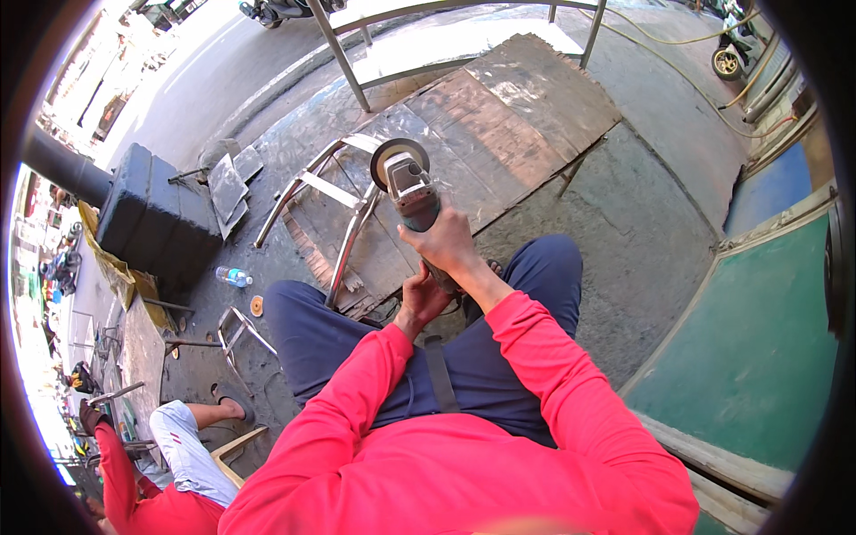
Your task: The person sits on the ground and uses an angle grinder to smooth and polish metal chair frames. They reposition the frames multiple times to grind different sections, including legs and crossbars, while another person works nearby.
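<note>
An angle grinder (417, 210) with a round cutting disc (378, 166) at its far end points away from me. My right hand (447, 241) is wrapped round its body behind the head. Nearer to me, my left hand (422, 299) closes on the rear part of the grinder, most of which is hidden by the hands. Just left of the disc lies a bent metal tube frame (332, 191) with flat crossbars, resting on wooden boards (499, 116). The disc overlaps the frame's right side in view; I cannot tell whether they touch.
A water bottle (234, 276) and a tan disc (257, 306) lie on the ground to the left. Beyond them stands a dark block-shaped object (156, 214). A co-worker in a red top (169, 513) sits at lower left. A metal-legged rack (464, 40) stands ahead.
</note>
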A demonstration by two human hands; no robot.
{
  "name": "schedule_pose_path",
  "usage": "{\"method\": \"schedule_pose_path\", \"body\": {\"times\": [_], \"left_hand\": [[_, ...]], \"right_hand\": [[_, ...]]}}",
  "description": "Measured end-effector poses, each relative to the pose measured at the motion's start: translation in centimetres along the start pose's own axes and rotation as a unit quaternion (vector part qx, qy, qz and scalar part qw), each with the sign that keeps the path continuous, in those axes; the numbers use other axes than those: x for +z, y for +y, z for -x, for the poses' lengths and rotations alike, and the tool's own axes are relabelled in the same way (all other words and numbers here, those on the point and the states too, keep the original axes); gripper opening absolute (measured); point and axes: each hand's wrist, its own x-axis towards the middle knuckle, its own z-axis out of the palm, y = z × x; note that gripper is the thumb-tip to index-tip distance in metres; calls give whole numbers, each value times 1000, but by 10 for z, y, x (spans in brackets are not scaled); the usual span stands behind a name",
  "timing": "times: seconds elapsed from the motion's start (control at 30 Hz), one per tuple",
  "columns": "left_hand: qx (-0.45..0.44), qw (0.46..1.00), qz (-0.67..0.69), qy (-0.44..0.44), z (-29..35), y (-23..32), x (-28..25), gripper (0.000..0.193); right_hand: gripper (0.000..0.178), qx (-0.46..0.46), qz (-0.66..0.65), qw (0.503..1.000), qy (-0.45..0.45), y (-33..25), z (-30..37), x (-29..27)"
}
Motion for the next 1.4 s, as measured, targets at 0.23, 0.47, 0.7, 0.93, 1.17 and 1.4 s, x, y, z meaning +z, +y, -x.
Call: {"method": "schedule_pose_path", "body": {"times": [0.23, 0.47, 0.7, 0.93, 1.17, 1.4], "left_hand": [[9, 1000, 0, 0, 1, -1, -5, 55], [17, 1000, -11, -6, 1, -3, -3, 55], [-20, 998, -5, -59, -4, -1, -8, 64], [-19, 988, -144, 59, -3, 4, 38, 66], [153, 440, -789, 401, 26, 110, 72, 49], [119, 372, -827, 405, 51, 177, 14, 51]], "right_hand": [[68, -2, 6, 1000, -10, 2, 0, 4], [65, 7, -5, 1000, -10, 2, 0, 3], [62, 16, -22, 1000, 0, 5, -4, 1], [56, 35, -11, 999, 2, 10, -9, -6], [50, 44, 32, 998, 22, 23, -19, -24], [51, 64, 45, 997, -28, 25, -16, -5]]}}
